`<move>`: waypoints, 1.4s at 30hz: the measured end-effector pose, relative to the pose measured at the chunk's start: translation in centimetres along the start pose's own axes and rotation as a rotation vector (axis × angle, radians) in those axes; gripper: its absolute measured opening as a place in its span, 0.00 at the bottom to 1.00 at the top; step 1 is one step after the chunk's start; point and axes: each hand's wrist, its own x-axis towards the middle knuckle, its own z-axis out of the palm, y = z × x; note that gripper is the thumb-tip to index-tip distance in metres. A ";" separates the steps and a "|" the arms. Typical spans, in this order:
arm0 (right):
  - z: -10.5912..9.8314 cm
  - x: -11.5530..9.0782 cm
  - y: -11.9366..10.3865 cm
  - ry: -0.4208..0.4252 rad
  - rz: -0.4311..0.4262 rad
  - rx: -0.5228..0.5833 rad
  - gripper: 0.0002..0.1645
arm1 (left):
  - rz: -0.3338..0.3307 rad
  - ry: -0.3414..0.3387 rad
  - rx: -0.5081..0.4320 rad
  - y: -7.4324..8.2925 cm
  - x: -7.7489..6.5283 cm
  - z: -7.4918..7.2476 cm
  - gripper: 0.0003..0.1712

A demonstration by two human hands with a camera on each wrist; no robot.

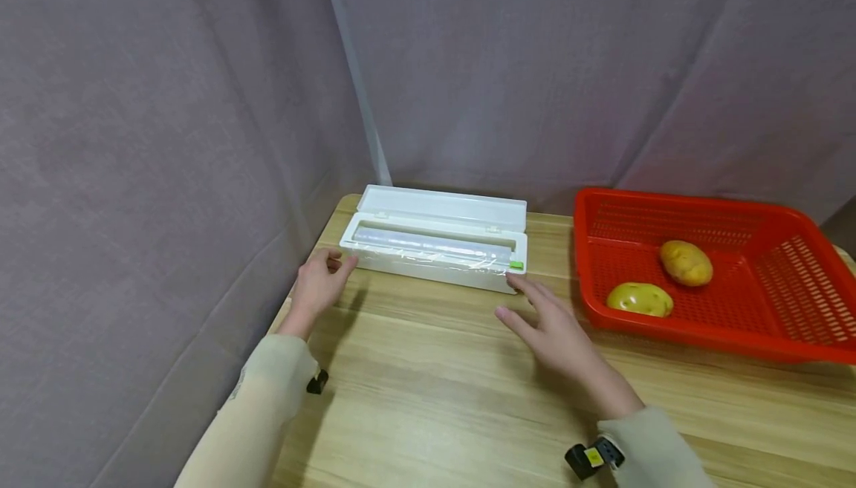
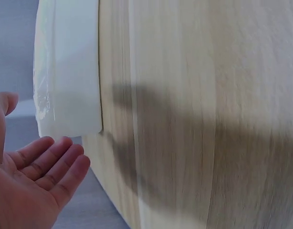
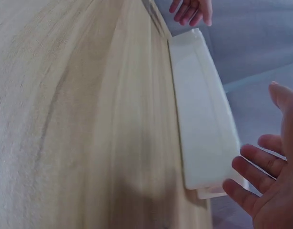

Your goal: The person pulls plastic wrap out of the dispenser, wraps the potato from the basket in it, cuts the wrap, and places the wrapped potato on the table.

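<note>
A white cling film dispenser box (image 1: 435, 269) lies at the back of the wooden table with its lid (image 1: 444, 206) raised. Inside it is a roll of clear film (image 1: 435, 243), and some film drapes over the front edge. A small green slider (image 1: 516, 265) sits at its right end. My left hand (image 1: 321, 284) is at the box's left end, fingers loosely bent and holding nothing. At the right front corner is my right hand (image 1: 551, 328), fingers spread, fingertips right by the box. Both wrist views show the box's front face (image 2: 75, 86) beside empty palms.
A red plastic basket (image 1: 709, 343) stands on the right of the table, holding a brown potato (image 1: 686, 263) and a yellowish potato (image 1: 640, 300). Grey curtains (image 1: 501, 72) hang behind and to the left. The wooden tabletop (image 1: 428, 376) extends in front of the box.
</note>
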 end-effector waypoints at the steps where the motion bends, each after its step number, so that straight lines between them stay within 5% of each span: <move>1: 0.2 0.2 0.3 -0.001 0.005 0.027 0.41 | -0.005 -0.002 -0.016 0.0 0.1 0.1 0.35; 11: 1.5 1.8 2.9 -0.004 0.123 0.128 0.30 | -0.082 -0.039 -0.108 -0.7 0.6 1.7 0.35; 17: 2.2 3.3 3.5 -0.003 0.267 0.358 0.29 | -0.134 -0.030 -0.194 -0.1 0.9 2.2 0.31; 42: 5.8 5.4 3.1 0.127 0.488 1.005 0.37 | -0.267 0.047 -0.442 0.4 2.4 3.1 0.20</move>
